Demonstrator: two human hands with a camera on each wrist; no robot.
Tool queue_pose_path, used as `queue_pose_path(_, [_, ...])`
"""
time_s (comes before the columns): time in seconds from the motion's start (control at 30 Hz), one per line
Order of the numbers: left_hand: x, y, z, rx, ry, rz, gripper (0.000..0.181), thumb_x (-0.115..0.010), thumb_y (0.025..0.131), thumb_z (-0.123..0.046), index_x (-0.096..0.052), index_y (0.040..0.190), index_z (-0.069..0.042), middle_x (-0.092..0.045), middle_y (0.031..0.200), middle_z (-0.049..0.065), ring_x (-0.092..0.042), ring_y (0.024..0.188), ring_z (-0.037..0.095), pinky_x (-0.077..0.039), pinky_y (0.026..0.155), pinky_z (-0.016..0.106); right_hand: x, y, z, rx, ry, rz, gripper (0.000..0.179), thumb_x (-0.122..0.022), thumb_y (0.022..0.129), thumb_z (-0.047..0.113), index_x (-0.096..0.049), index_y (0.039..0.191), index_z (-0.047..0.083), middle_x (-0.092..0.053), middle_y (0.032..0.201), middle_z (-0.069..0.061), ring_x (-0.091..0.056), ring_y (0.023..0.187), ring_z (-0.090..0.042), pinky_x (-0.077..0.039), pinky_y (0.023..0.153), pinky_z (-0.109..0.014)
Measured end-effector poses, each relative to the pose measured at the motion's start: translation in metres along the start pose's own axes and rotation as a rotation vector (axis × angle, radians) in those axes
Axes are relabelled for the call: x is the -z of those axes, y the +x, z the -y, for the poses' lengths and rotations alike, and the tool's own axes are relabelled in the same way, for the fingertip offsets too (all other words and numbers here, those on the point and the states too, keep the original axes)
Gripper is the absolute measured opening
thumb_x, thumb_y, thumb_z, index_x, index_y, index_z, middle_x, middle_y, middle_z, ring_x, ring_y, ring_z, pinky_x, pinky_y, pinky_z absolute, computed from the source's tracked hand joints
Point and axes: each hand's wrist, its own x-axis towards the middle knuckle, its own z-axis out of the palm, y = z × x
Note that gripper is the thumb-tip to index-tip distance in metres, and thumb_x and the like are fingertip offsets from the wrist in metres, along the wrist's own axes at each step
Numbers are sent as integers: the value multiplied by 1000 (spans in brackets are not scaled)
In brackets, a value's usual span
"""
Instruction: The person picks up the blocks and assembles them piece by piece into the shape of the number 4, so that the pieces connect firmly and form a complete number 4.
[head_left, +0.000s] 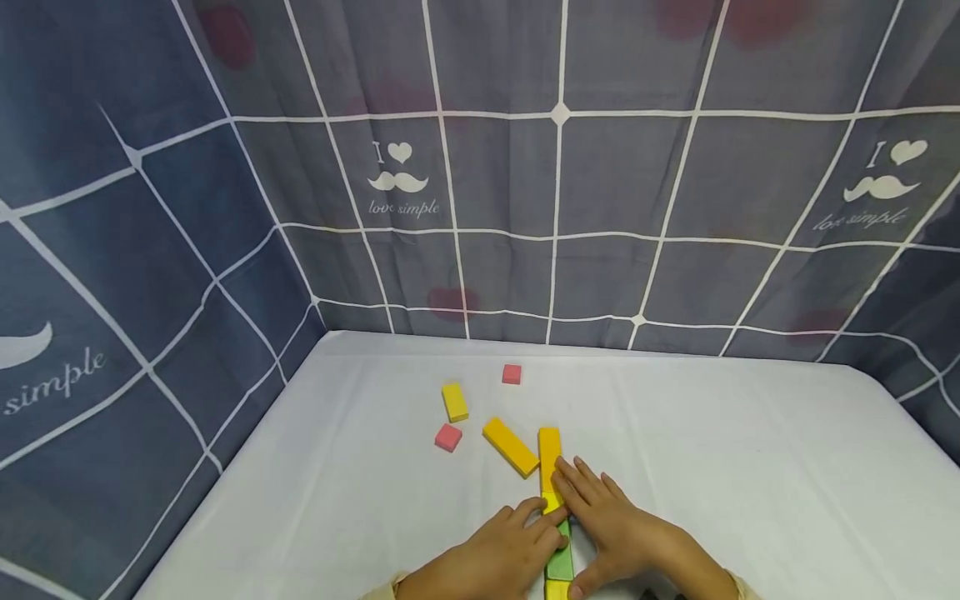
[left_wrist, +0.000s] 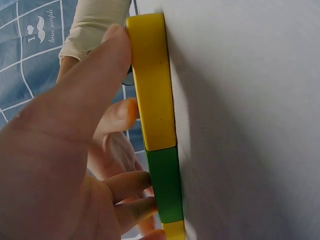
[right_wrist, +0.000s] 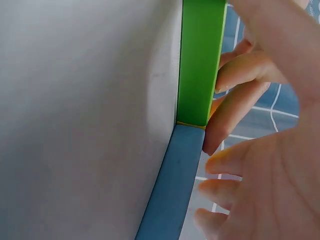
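A straight row of blocks runs away from me in the head view: a long yellow block (head_left: 549,446) at the far end, a green block (head_left: 559,564) nearer, another yellow block (head_left: 557,591) at the bottom edge. My left hand (head_left: 501,552) lies along the row's left side, bent fingertips reaching over the blocks. Along the right side rests my right hand (head_left: 618,527), fingers extended against the far yellow block and thumb by the near one. The left wrist view has the thumb beside a yellow block (left_wrist: 154,85). Below a green block (right_wrist: 200,65), the right wrist view shows a blue block face (right_wrist: 172,182).
A loose long yellow block (head_left: 511,447) lies slanted, its near end close to the row's left side. Farther left are a short yellow block (head_left: 454,402) and a pink block (head_left: 448,437); another pink block (head_left: 512,374) sits toward the back. Grid-patterned curtains (head_left: 495,275) border the white table (head_left: 750,450).
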Motion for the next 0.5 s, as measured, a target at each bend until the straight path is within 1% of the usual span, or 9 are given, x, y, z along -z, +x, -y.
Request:
queue_pose_path(0.07, [-2, 0, 0, -10, -8, -4, 66, -45, 77, -71, -40, 123, -24, -26, 148, 0, -30, 129, 20, -44, 87, 28, -2, -1, 1, 0, -8, -1, 124, -64, 57, 71, -13, 144, -1, -7, 151, -21, -4, 137, -44, -13, 101, -68])
queue_pose_path(0.13, [-3, 1, 1, -12, 3, -3, 66, -44, 77, -72, -40, 123, -24, -27, 148, 0, -30, 129, 20, -44, 88, 28, -4, -1, 1, 1, -27, -10, 126, -63, 56, 73, -14, 144, -2, -7, 151, -21, -5, 138, -43, -14, 101, -67])
queue_pose_path(0.2, [-4, 1, 1, -10, 15, 3, 68, -44, 76, -72, -39, 124, -25, -27, 147, -1, -29, 130, 19, -44, 89, 29, -5, 0, 1, 1, -51, -18, 127, -62, 55, 74, -15, 143, -3, -8, 151, -21, -7, 138, -42, -15, 102, -65])
queue_pose_path(0.33, [-3, 1, 1, -6, -2, 21, 67, -45, 77, -71, -40, 125, -24, -27, 148, -1, -29, 131, 19, -43, 91, 29, -6, 0, 3, 5, -78, -30, 127, -61, 55, 76, -18, 142, -5, -10, 151, -22, -8, 138, -42, -16, 103, -63])
queue_pose_path(0.4, [-3, 0, -1, -13, 20, 11, 67, -44, 78, -70, -40, 126, -24, -27, 147, 0, -31, 130, 19, -44, 91, 28, -7, 0, 3, 5, -77, -31, 127, -61, 55, 76, -19, 142, -6, -10, 151, -22, -8, 138, -42, -17, 103, -63])
queue_pose_path(0.5, [-3, -3, -2, -29, 81, -26, 66, -43, 81, -68, -42, 126, -21, -30, 145, 4, -34, 129, 20, -45, 90, 25, -8, 1, 4, 7, -79, -39, 126, -61, 55, 77, -20, 141, -6, -12, 151, -22, -9, 138, -41, -18, 103, -62])
